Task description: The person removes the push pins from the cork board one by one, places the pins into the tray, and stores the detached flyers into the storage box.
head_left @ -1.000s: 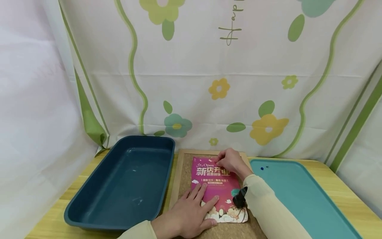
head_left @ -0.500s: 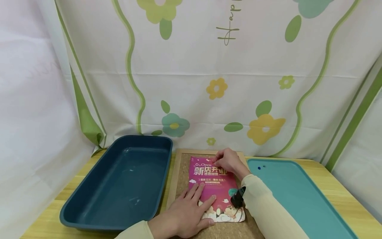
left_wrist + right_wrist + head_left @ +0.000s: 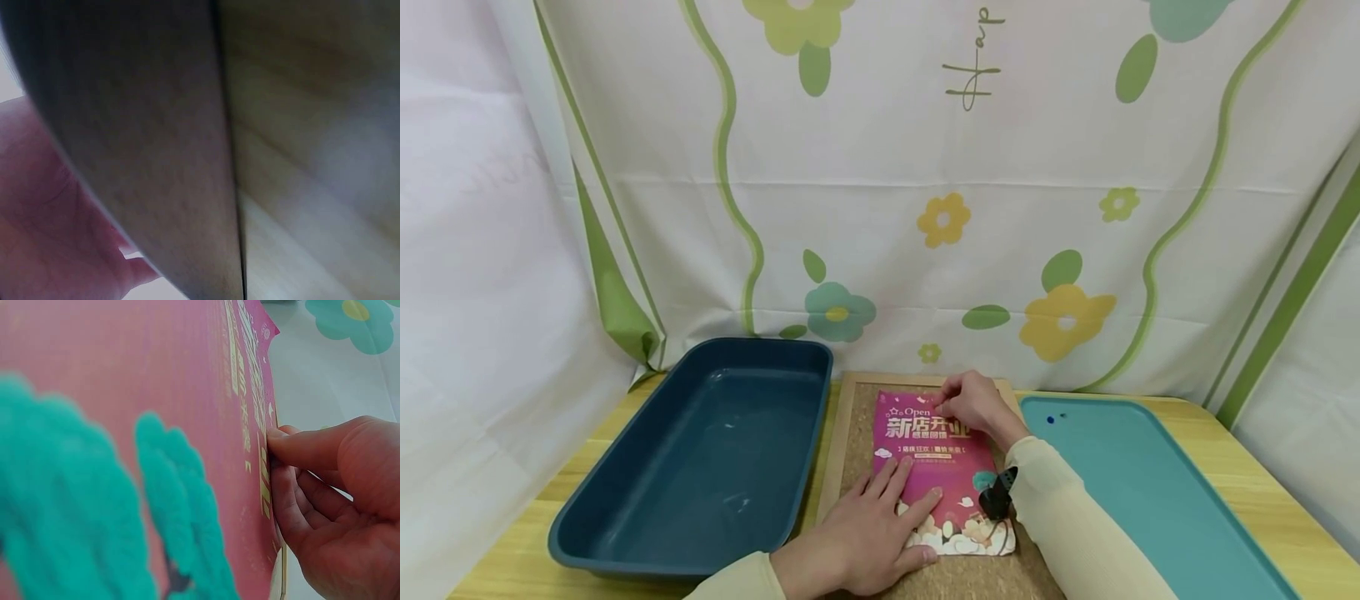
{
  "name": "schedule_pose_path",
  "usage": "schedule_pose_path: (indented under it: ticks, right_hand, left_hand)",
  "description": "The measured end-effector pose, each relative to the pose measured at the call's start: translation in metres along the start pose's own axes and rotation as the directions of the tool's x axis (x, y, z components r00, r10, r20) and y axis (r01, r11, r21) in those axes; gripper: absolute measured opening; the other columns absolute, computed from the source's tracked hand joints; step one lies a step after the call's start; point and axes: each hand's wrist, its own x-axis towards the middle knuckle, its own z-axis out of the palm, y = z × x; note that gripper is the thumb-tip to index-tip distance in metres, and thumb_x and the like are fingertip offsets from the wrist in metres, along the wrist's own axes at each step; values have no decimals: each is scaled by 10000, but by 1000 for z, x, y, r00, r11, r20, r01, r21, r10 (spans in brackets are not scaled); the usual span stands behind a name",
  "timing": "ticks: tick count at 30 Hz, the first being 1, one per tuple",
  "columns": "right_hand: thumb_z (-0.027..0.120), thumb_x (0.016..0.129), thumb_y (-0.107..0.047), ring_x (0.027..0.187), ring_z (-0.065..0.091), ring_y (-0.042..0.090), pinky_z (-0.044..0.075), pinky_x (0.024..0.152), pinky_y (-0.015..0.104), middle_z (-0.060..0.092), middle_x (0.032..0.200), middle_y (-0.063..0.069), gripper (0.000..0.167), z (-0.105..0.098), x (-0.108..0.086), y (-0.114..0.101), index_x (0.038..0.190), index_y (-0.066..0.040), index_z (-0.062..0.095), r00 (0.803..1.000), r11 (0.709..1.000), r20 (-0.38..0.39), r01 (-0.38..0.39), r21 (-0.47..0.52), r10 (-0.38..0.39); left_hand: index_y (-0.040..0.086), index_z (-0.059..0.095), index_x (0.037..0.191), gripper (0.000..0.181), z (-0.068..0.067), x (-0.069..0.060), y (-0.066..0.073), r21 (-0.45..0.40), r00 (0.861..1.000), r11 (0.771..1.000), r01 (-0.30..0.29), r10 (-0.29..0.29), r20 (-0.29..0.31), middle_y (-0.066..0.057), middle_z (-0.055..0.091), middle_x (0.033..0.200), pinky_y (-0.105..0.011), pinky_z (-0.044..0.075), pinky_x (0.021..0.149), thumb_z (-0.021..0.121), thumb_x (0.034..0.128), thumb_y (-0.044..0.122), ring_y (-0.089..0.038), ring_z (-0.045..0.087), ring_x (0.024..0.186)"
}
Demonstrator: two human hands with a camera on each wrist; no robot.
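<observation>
A pink poster with gold and white print lies on a wood-framed corkboard. My left hand rests on the poster's lower left with fingers spread. My right hand is at the poster's top, thumb and fingertips brought together against the paper. In the right wrist view, the thumb and curled fingers of the right hand meet at the poster's face; whatever small thing they pinch is hidden. The left wrist view shows part of the left hand behind the board's wooden edge.
To the left stands a deep dark-blue tub. A flat teal tray lies on the right, with a tiny blue piece and a smaller dark one near its far left corner. A floral cloth hangs behind the wooden table.
The head view has shifted slightly, so the whole scene sits a little further left. Both hands keep their places on the poster.
</observation>
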Motion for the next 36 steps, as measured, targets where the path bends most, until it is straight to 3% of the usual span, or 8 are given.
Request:
schedule_pose_path:
  ticks: [12, 26, 36]
  right_hand:
    - [764, 968, -133, 929, 623, 235, 537, 732, 303, 704, 985, 84, 64, 1, -2, -1, 906, -120, 770, 999, 999, -5, 31, -22, -31]
    - [762, 971, -148, 925, 621, 237, 537, 719, 299, 698, 991, 85, 56, 0, -4, 0, 919, -127, 763, 1000, 999, -8, 29, -21, -29]
    - [734, 993, -126, 951, 623, 228, 533, 771, 315, 699, 998, 87, 73, -2, -5, 2, 927, -109, 761, 999, 999, -13, 47, 5, -47]
  left_hand:
    - [479, 254, 1665, 704, -3, -1, 2, 22, 1000, 1000, 21, -21, -1, -36, 175, 1795, -586, 297, 1301, 423, 1025, 718, -321, 198, 1659]
    - [484, 255, 1664, 699, 4, 1, -1, -4, 1000, 1000, -3, 3, -17, -54, 188, 1793, -604, 307, 1291, 419, 1026, 720, -333, 216, 1653]
    - [476, 251, 1667, 695, 2, 0, 0, 15, 1000, 1000, -2, 3, -18, -57, 179, 1794, -599, 306, 1293, 414, 1034, 713, -331, 207, 1656]
